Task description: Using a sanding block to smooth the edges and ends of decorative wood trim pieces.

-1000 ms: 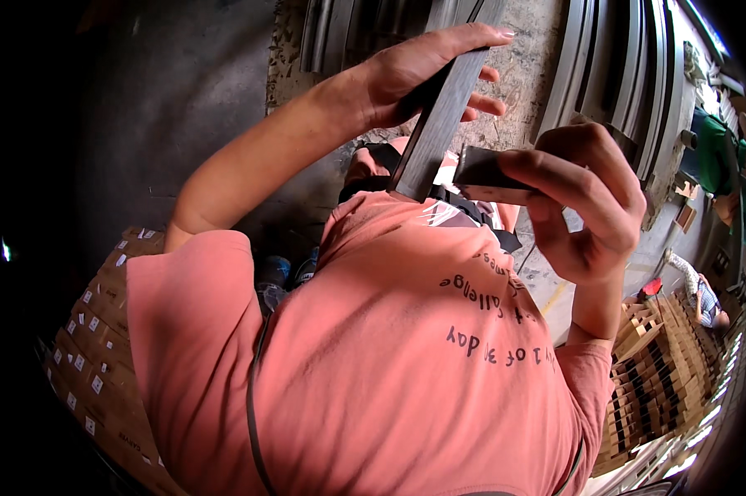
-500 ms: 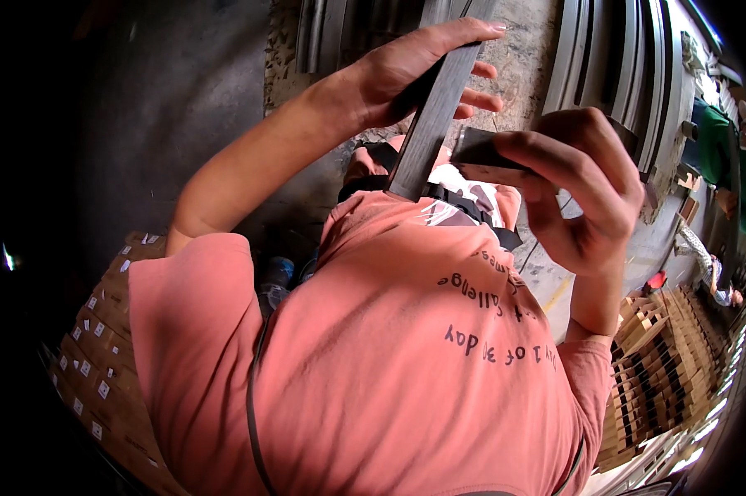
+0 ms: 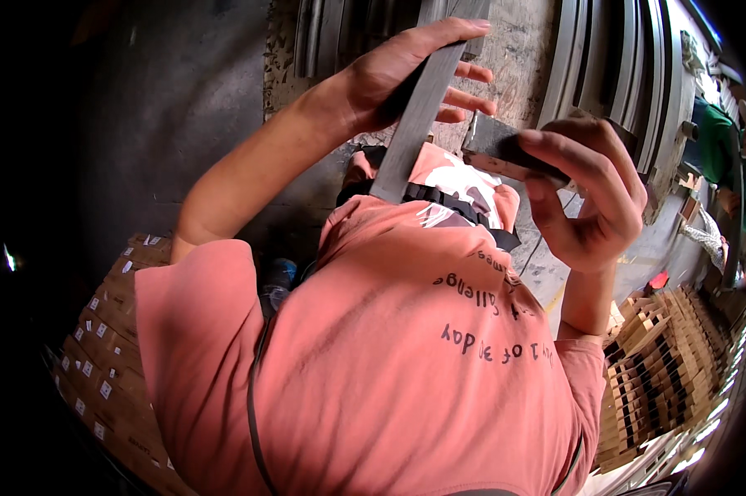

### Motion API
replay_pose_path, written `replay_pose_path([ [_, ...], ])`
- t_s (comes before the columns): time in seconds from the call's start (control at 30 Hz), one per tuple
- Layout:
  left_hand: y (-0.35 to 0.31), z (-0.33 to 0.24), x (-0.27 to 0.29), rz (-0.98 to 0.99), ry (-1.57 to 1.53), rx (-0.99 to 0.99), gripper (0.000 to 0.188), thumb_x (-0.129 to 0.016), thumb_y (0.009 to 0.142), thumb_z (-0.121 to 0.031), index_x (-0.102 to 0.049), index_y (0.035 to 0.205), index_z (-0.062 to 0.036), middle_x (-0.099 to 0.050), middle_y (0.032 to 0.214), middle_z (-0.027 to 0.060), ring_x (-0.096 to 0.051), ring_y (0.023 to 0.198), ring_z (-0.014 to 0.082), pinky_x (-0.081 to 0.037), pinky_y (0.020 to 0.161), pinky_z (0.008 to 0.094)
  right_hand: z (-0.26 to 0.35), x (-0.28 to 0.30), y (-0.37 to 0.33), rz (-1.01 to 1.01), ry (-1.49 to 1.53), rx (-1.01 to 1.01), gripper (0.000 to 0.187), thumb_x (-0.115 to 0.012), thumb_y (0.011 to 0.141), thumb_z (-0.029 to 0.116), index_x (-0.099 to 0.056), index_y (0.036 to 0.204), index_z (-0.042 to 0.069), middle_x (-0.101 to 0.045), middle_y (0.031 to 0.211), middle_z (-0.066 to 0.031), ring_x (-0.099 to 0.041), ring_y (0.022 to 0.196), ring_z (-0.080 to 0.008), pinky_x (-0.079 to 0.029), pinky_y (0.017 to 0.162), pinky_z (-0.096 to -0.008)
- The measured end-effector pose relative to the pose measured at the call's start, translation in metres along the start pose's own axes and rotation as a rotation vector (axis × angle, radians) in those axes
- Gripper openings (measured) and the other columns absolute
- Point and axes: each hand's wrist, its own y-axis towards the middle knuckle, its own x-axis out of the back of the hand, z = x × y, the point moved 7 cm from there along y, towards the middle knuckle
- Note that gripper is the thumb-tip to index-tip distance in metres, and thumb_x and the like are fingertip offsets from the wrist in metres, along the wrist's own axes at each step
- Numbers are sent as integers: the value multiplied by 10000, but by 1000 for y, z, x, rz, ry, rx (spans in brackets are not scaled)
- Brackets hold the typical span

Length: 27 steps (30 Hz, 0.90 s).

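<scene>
A long, flat grey bar slants from the top of the view down to my waist, its near end close to my shirt. My left hand grips it from the left, the thumb over its upper face and the fingers showing past its right edge. Pinched between the thumb and fingers of my right hand is a dark rectangular block with a paler side. The block is held just right of the bar, with a gap between them. Its right end is hidden behind my fingers.
Long grey profiles lie side by side at the upper right, beside a worn, stained surface. More dark profiles lie at the upper left. Cardboard boxes are stacked at the lower left, and brown slatted pieces at the lower right.
The grey bar and my left hand have shifted slightly left. The dark block has moved a little right and turned, widening the gap to the bar. Both hands keep their hold.
</scene>
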Motion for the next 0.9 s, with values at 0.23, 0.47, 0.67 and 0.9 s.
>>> replay_pose_path([
  [0.23, -4, -10, -3, 48, -56, -33, 613, -665, 913, -540, -445, 1287, -108, -575, 1147, 161, -729, 948, 324, -580, 633, 272, -2, -11, -17, -156, 201, -63, 376, -857, 705, -31, -699, 1044, -64, -721, 943, -228, -740, 821, -252, -590, 640, -303],
  [0.47, -2, -11, -4, 59, -103, -19, 641, -657, 915, -542, -420, 1318, -103, -552, 1164, 170, -726, 961, 331, -598, 641, 283, 17, -28, -10, -224, 154, -24, 369, -868, 693, -21, -693, 1017, -37, -724, 908, -201, -736, 738, -233, -582, 594, -291],
  [0.67, -1, -13, 0, 68, -61, -31, 685, -643, 919, -553, -387, 1385, -119, -513, 1236, 190, -719, 986, 338, -589, 667, 283, 0, -18, 0, -96, 327, -64, 331, -783, 744, -64, -696, 1063, -53, -700, 1023, -194, -716, 961, -286, -588, 815, -374],
  [0.9, -3, -10, -5, -36, -122, 27, 663, -622, 940, -509, -490, 1300, 32, -647, 1019, 197, -695, 842, 222, -583, 741, 298, 4, -22, 13, -3, 225, -163, 371, -728, 753, -108, -686, 1118, -60, -695, 1094, -195, -705, 997, -307, -579, 824, -371],
])
